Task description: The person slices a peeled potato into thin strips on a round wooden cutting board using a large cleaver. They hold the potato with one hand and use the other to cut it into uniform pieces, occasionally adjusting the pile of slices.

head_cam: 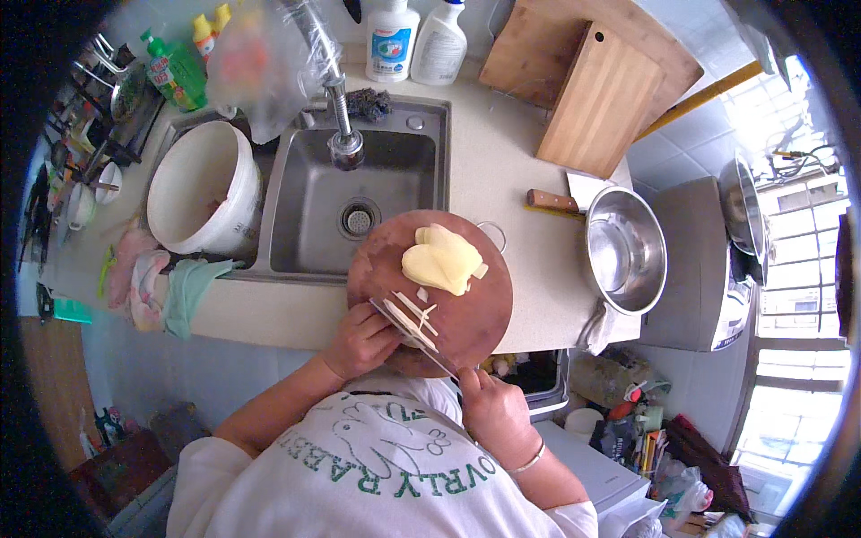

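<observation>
A round brown cutting board (471, 319) lies at the counter's front edge, partly over the sink's corner. On it, towards the back, is a pile of pale yellow slices (440, 259), perhaps potato. Several thin pale strips (410, 316) lie nearer to me beside the blade of a kitchen knife (424, 346). My right hand (494, 410) is closed round the knife's handle, which the fingers hide. At the board's left edge my left hand (363, 339) has bent fingers beside the blade; what lies under them is hidden, and whether they hold something cannot be made out.
A steel sink (296, 202) with a spray faucet (346, 149) and a white bucket (195, 195) is at the left. To the right stand a steel bowl (622, 252), a wooden-handled cleaver (551, 200) and leaning wooden boards (599, 101). Below the counter is an opened drawer (548, 397).
</observation>
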`<action>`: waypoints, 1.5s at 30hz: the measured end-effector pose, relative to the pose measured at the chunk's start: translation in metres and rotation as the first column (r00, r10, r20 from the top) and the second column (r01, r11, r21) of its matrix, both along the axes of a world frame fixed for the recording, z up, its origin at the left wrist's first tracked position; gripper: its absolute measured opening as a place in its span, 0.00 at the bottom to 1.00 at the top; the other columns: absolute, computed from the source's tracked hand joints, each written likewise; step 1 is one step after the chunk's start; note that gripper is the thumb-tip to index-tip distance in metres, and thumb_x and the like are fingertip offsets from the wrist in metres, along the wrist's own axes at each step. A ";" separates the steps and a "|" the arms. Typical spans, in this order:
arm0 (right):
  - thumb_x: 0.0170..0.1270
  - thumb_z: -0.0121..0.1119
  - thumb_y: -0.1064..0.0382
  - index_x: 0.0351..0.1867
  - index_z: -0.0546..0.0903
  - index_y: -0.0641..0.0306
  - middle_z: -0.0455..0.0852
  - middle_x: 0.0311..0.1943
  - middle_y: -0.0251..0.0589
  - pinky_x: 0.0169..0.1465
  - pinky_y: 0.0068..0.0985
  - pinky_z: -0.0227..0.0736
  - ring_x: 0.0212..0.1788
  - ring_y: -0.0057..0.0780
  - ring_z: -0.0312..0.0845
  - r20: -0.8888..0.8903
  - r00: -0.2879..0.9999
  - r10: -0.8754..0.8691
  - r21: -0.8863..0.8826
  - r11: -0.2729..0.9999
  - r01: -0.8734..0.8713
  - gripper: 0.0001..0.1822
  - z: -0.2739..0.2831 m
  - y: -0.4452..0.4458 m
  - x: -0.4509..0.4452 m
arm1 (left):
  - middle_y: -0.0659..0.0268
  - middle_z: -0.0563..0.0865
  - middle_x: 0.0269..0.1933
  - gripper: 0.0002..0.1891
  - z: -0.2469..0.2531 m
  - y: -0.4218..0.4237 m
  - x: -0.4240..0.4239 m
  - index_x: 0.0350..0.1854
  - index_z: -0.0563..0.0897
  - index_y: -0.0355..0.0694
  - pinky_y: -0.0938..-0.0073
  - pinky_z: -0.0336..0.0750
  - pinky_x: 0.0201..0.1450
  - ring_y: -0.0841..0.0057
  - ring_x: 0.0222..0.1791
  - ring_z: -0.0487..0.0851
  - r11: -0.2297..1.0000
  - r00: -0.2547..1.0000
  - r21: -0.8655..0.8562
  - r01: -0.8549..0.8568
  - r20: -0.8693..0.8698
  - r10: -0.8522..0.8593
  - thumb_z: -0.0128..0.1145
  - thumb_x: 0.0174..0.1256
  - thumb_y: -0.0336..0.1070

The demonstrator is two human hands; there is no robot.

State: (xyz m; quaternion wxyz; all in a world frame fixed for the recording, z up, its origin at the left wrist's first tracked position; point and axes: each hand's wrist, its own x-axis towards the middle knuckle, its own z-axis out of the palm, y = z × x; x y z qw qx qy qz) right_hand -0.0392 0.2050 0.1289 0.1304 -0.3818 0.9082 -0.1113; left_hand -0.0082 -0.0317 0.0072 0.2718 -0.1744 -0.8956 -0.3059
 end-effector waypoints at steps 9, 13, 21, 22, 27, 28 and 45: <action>0.56 0.57 0.70 0.37 0.74 0.63 0.80 0.25 0.43 0.28 0.35 0.77 0.26 0.41 0.83 0.043 0.999 -0.015 0.021 1.000 0.014 0.07 -0.013 0.005 -0.010 | 0.63 0.85 0.44 0.10 -0.007 -0.002 0.002 0.37 0.87 0.38 0.62 0.76 0.55 0.61 0.47 0.80 1.000 1.000 -0.009 0.020 -0.003 -0.020 0.67 0.51 0.31; 0.55 0.56 0.71 0.37 0.74 0.62 0.80 0.25 0.43 0.29 0.35 0.78 0.27 0.41 0.83 0.010 1.000 -0.002 0.037 0.999 0.001 0.08 0.001 0.003 -0.002 | 0.63 0.85 0.45 0.10 -0.004 0.000 0.002 0.37 0.87 0.39 0.61 0.76 0.57 0.61 0.49 0.80 0.999 1.000 -0.037 0.001 0.005 -0.001 0.66 0.51 0.32; 0.53 0.56 0.72 0.35 0.73 0.63 0.80 0.24 0.44 0.28 0.36 0.77 0.27 0.41 0.83 0.022 0.999 -0.030 0.065 0.998 0.028 0.08 -0.014 0.003 -0.006 | 0.61 0.86 0.42 0.12 -0.005 -0.003 0.004 0.36 0.87 0.39 0.56 0.76 0.54 0.57 0.48 0.81 0.999 0.998 -0.006 0.051 0.042 -0.051 0.69 0.47 0.32; 0.53 0.56 0.72 0.35 0.73 0.63 0.80 0.24 0.44 0.28 0.36 0.77 0.27 0.41 0.83 0.037 0.999 -0.032 0.038 0.999 0.031 0.08 -0.012 0.004 -0.010 | 0.62 0.85 0.43 0.11 -0.004 -0.003 0.004 0.36 0.87 0.38 0.59 0.77 0.53 0.60 0.47 0.80 0.999 0.998 -0.009 0.048 0.030 -0.048 0.66 0.47 0.32; 0.53 0.56 0.72 0.35 0.73 0.62 0.80 0.24 0.44 0.28 0.37 0.77 0.26 0.42 0.83 -0.004 1.000 0.001 -0.003 1.000 -0.001 0.08 0.000 0.004 -0.003 | 0.63 0.85 0.43 0.11 -0.005 -0.001 0.002 0.37 0.87 0.38 0.63 0.77 0.49 0.63 0.46 0.79 1.000 0.999 -0.002 0.022 -0.035 -0.022 0.64 0.48 0.31; 0.53 0.56 0.72 0.35 0.73 0.62 0.80 0.24 0.44 0.28 0.37 0.77 0.26 0.42 0.83 0.001 1.000 -0.003 0.004 1.000 0.003 0.08 0.001 0.003 -0.001 | 0.63 0.84 0.43 0.11 -0.002 -0.003 0.002 0.37 0.87 0.38 0.64 0.77 0.49 0.63 0.46 0.79 0.999 0.999 -0.013 0.043 -0.027 -0.043 0.64 0.48 0.31; 0.53 0.57 0.71 0.38 0.73 0.63 0.80 0.25 0.44 0.29 0.37 0.77 0.27 0.43 0.82 0.024 1.000 -0.012 0.041 0.999 0.011 0.11 -0.011 0.006 0.004 | 0.65 0.85 0.43 0.10 -0.005 -0.004 0.006 0.36 0.87 0.39 0.63 0.76 0.52 0.63 0.47 0.79 1.000 1.000 -0.022 0.021 -0.008 -0.021 0.65 0.50 0.31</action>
